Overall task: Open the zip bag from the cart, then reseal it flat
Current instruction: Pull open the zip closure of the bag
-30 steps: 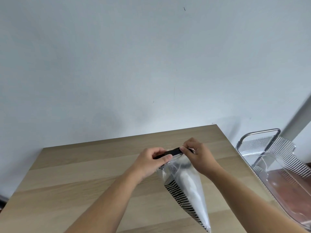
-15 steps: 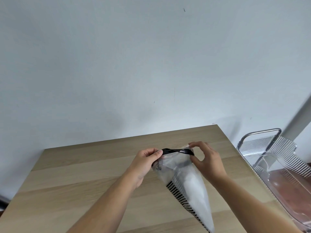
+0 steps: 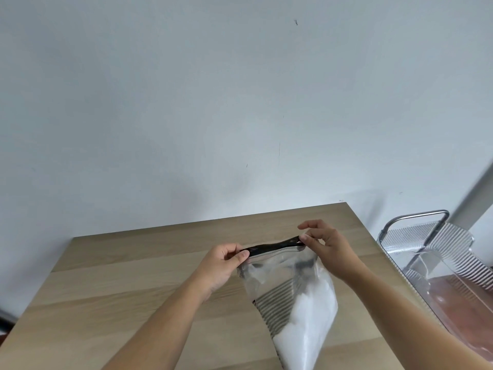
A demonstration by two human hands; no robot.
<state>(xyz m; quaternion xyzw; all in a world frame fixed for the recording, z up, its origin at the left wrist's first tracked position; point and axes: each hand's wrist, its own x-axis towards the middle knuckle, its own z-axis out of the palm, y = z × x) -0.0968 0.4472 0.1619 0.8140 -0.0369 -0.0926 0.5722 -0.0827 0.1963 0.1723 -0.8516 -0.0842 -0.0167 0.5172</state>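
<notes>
The left hand point(image 3: 222, 263) is curled nearly closed, thumb and forefinger pinching the left end of the zip bag's point(image 3: 293, 295) black zipper strip point(image 3: 274, 246). The bag is clear plastic with black-and-white stripes low on one face and something white inside. It is held above the wooden table point(image 3: 133, 284); its long axis runs from the strip at about 11 o'clock down to 5 o'clock. The right hand point(image 3: 329, 247) pinches the strip's right end, other fingers loosely spread. A clear ribbed cart point(image 3: 426, 236) stands at 3 o'clock.
</notes>
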